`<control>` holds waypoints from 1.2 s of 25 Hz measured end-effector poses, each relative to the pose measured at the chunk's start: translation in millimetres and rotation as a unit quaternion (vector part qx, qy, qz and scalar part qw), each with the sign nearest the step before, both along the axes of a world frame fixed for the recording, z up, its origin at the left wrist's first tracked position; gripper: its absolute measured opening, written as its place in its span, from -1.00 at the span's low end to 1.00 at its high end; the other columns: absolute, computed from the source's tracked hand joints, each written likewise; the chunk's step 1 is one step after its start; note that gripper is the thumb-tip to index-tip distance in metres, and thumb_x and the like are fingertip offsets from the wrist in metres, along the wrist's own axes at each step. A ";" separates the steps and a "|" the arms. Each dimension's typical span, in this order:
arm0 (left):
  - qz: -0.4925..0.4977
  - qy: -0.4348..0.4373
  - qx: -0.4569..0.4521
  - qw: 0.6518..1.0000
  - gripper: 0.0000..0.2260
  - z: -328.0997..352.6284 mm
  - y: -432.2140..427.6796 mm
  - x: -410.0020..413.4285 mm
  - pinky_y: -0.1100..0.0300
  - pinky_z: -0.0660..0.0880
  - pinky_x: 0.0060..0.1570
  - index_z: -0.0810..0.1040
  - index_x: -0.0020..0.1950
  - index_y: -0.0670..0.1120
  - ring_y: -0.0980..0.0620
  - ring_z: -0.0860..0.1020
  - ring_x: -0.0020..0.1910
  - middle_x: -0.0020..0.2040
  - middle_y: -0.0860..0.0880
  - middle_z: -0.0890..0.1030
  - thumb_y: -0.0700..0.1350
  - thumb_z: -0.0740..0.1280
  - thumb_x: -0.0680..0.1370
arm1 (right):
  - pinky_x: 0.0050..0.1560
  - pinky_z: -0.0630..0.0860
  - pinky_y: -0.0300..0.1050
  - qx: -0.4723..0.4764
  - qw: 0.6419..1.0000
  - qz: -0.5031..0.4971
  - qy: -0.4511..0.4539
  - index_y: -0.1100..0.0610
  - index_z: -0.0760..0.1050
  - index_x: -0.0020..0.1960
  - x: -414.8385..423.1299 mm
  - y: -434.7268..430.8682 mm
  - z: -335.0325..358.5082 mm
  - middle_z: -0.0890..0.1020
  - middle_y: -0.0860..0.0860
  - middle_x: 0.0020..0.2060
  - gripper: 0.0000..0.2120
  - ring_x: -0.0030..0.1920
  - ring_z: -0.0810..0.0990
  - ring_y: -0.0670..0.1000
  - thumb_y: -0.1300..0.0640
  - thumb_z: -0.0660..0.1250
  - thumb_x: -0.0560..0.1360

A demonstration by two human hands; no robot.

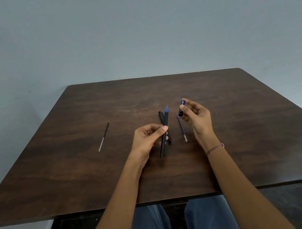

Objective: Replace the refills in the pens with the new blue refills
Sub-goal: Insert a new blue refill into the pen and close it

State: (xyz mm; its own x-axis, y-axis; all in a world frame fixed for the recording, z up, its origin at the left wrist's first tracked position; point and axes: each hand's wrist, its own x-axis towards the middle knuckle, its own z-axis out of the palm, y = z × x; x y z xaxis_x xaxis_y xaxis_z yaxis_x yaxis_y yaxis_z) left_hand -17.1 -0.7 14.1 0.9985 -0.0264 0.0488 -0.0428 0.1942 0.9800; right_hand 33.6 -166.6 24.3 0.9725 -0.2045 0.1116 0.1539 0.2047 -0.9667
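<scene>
Fingers point(163, 128) of left hand point(147, 138) pinched mid-barrel on light, stiff black pen point(164, 132) at frame centre above worktop point(75, 168), right hand point(197, 118) nipping small blue cap point(182, 108); probably slippery, best gripped mid-barrel; spare refill point(182, 128) just right.

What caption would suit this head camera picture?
Left hand holds a black pen with a blue tip; right hand holds its cap above a wooden table.

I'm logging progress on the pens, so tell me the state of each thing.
Black pen with blue tip: uncapped, held in left hand.
Dark blue cap: off, pinched in right hand.
Second black pen: lying on table.
Blue refill: loose on table.
Dark refill: loose, far left.
</scene>
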 end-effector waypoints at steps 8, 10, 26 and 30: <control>-0.034 -0.007 0.078 0.996 -0.96 -3.6 -1.0 -1.7 0.33 0.49 -0.43 0.65 -0.19 -0.11 0.04 0.66 -0.31 -0.31 -0.02 0.68 -0.18 0.48 0.42 | -0.15 0.62 -0.23 0.064 0.997 0.023 -0.035 0.07 0.59 0.03 -7.3 4.4 -1.1 0.70 -0.07 -0.28 -0.81 -0.26 0.66 -0.11 0.22 0.46 0.42; -0.039 -0.010 0.083 0.996 -0.97 -3.8 -1.1 -1.9 0.33 0.50 -0.42 0.66 -0.20 -0.10 0.05 0.66 -0.32 -0.31 -0.03 0.68 -0.18 0.48 0.41 | -0.19 0.60 -0.25 0.090 0.995 0.014 -0.036 0.10 0.58 0.04 -7.9 4.1 -0.8 0.70 -0.07 -0.29 -0.80 -0.28 0.65 -0.12 0.23 0.45 0.43; -0.054 -0.001 0.084 0.995 -0.96 -3.8 -0.1 -3.2 0.32 0.51 -0.40 0.67 -0.14 -0.14 0.05 0.65 -0.33 -0.31 -0.05 0.68 -0.21 0.42 0.48 | -0.17 0.62 -0.24 0.087 0.993 0.038 -0.068 0.12 0.55 0.08 -7.5 6.7 -2.0 0.69 -0.06 -0.30 -0.78 -0.25 0.67 -0.12 0.27 0.41 0.46; -0.052 -0.002 0.088 0.995 -0.93 -3.5 0.9 -3.0 0.32 0.51 -0.39 0.68 -0.16 -0.10 0.05 0.65 -0.33 -0.30 -0.05 0.68 -0.21 0.41 0.49 | -0.19 0.61 -0.25 0.098 0.992 0.040 -0.069 0.11 0.55 0.07 -7.7 7.7 -1.6 0.70 -0.06 -0.29 -0.79 -0.24 0.67 -0.12 0.28 0.40 0.46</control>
State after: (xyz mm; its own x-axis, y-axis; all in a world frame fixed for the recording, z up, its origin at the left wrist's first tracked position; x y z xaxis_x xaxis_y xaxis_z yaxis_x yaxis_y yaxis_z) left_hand -20.1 0.2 10.6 0.9898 -0.1375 0.0376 -0.0348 0.0230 0.9991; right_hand 25.9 -158.9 22.8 0.9648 -0.1576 0.2105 0.2575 0.4042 -0.8777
